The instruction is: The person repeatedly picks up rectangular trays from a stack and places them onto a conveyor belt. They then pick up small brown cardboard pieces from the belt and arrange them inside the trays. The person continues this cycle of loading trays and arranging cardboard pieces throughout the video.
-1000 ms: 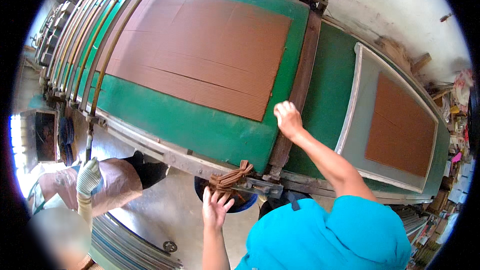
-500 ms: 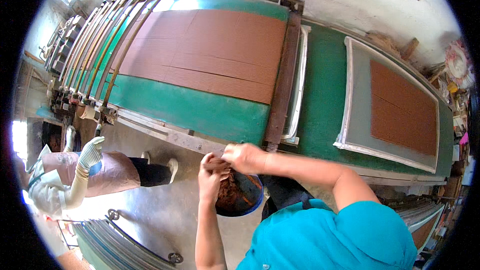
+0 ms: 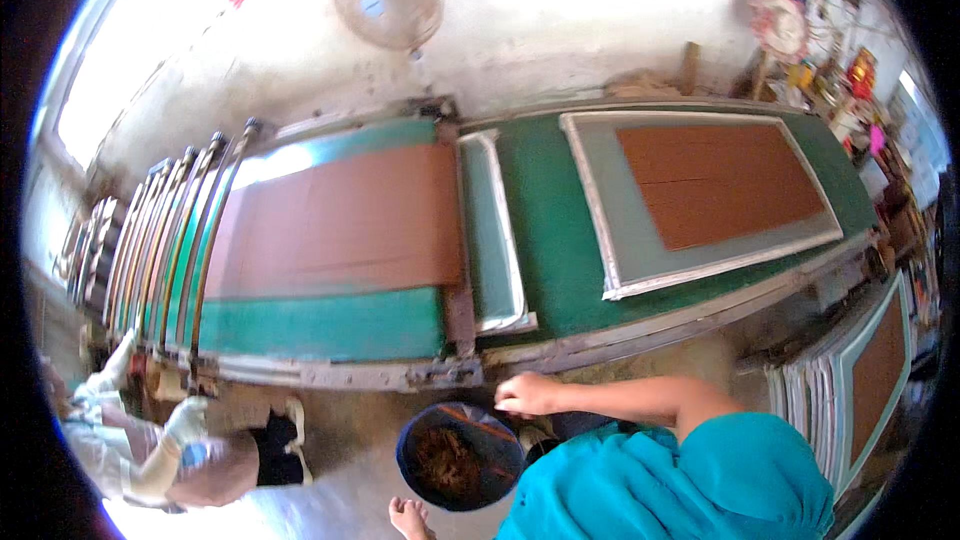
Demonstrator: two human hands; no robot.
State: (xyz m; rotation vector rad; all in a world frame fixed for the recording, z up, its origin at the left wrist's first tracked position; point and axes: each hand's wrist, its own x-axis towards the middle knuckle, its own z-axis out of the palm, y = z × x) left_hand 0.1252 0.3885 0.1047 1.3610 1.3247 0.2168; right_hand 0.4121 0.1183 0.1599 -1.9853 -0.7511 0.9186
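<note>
The right hand [image 3: 525, 395] hangs just beside the upper right rim of a round dark-blue bucket [image 3: 408, 445], its fingers curled into a loose fist; whether something small is pinched inside cannot be told. The left hand [image 3: 408, 518] is at the lower edge, just below the bucket's lower left side, with its fingers half curled and nothing visible in its grasp. The bucket is on the floor between the person and the long table [image 3: 545, 270], with a heap of brown scraps [image 3: 445, 465] inside and a reddish-brown strip [image 3: 487, 426] near its upper right rim. On the table's green surface, to the right, a white-edged mesh frame [image 3: 630, 262] carries a rectangular brown sheet [image 3: 720, 185]. Further left, a second frame [image 3: 487, 240] stands beside a rusty crossbar [image 3: 458, 310], and beyond that a larger brown panel [image 3: 335, 220] lies on green, reaching toward parallel rods [image 3: 222, 240]. A co-worker's gloved hand [image 3: 187, 422] is raised near the rods' lower ends.
</note>
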